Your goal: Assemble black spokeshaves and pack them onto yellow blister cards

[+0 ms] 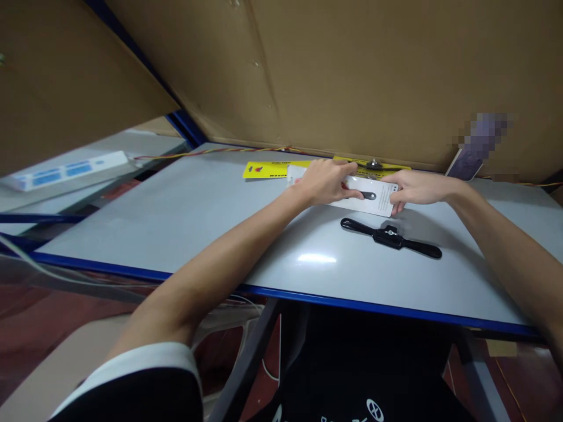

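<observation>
A long white box (376,196) with a picture of a dark strap on its lid lies near the far edge of the grey table (211,217). My left hand (324,180) grips its left part, fingers curled over the top. My right hand (413,187) holds the box's right end, fingers wrapped round the edge. Just in front of the box a black smartwatch (390,237) lies flat with its strap stretched out, touched by neither hand.
A yellow card (264,170) lies behind the box against the brown cardboard wall (352,76). A red-yellow twisted cable (211,151) runs along the table's back edge. A white power strip (65,170) sits far left. A phone (466,164) leans at the back right.
</observation>
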### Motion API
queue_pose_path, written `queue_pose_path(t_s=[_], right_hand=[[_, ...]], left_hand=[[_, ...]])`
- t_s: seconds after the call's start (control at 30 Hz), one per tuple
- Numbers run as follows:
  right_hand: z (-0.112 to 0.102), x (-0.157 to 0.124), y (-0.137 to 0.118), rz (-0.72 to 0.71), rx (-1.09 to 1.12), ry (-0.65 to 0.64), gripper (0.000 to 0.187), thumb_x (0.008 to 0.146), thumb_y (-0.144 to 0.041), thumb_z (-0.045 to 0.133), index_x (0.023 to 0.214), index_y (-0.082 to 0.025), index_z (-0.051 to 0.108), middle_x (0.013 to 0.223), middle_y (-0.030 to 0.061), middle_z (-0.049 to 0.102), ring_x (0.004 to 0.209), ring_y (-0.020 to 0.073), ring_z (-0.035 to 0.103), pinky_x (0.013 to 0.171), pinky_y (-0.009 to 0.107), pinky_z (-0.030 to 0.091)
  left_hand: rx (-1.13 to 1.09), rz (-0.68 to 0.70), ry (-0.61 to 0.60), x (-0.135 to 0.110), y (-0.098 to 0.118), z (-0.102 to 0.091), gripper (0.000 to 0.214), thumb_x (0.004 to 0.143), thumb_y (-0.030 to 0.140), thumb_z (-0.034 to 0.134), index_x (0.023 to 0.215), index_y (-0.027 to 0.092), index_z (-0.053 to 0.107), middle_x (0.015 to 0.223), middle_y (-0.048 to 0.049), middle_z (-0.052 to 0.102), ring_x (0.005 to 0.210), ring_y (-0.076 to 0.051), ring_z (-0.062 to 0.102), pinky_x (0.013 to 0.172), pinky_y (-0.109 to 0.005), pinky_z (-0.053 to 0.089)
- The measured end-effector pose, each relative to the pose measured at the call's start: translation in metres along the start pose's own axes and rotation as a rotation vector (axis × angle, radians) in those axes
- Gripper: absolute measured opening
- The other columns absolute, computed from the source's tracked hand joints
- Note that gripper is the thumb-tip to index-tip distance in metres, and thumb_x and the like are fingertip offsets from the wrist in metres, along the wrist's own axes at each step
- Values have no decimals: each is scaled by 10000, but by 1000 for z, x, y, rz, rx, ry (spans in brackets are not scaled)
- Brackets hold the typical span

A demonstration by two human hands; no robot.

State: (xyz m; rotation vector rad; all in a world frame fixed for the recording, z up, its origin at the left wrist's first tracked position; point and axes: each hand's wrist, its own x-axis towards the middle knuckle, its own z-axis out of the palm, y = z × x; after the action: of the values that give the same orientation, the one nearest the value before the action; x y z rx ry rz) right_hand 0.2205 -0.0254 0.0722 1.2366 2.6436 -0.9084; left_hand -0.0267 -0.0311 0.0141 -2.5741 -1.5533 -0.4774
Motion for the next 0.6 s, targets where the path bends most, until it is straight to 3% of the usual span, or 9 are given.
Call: queue_pose_path(t_s=[0.17, 0.3, 0.47, 0.6], right_hand=[[-9, -8, 0, -44, -157, 149, 310, 970, -510, 620, 1033, -242, 762, 806, 42, 772, 782, 276, 764, 762, 401, 592], [-24, -25, 0, -77, -276, 396, 338, 990, -400, 607, 1202, -211, 790, 763, 40, 773, 783, 267, 750, 895, 424, 559], [-27, -25, 21, -53, -281, 503, 427, 1004, -435, 603, 1306, -190, 780, 860, 79, 822, 857, 284, 766, 928, 439, 560], [-21, -13, 44, -92, -179, 632, 431, 998, -425, 595, 1330, -219, 778, 1099, 89, 842, 931, 288, 790, 931, 457, 583]], left_hand=[[15, 4, 115, -7, -8, -6, 779, 955, 885, 402, 1245, 217, 679, 1178, -157, 753, 1114, -369, 688, 963, -450, 457], [-21, -165, 262, -18, -44, -17, 692, 1063, 738, 263, 1404, 243, 604, 1328, -141, 708, 1292, -348, 612, 1108, -471, 398], [-28, -399, 132, -29, -95, -14, 715, 1061, 652, 231, 1460, 183, 593, 1409, -182, 680, 1335, -374, 591, 1135, -488, 400], [-86, -418, 93, -31, -120, -2, 781, 1057, 619, 111, 1525, 190, 567, 1561, -151, 608, 1412, -350, 561, 1170, -464, 402]])
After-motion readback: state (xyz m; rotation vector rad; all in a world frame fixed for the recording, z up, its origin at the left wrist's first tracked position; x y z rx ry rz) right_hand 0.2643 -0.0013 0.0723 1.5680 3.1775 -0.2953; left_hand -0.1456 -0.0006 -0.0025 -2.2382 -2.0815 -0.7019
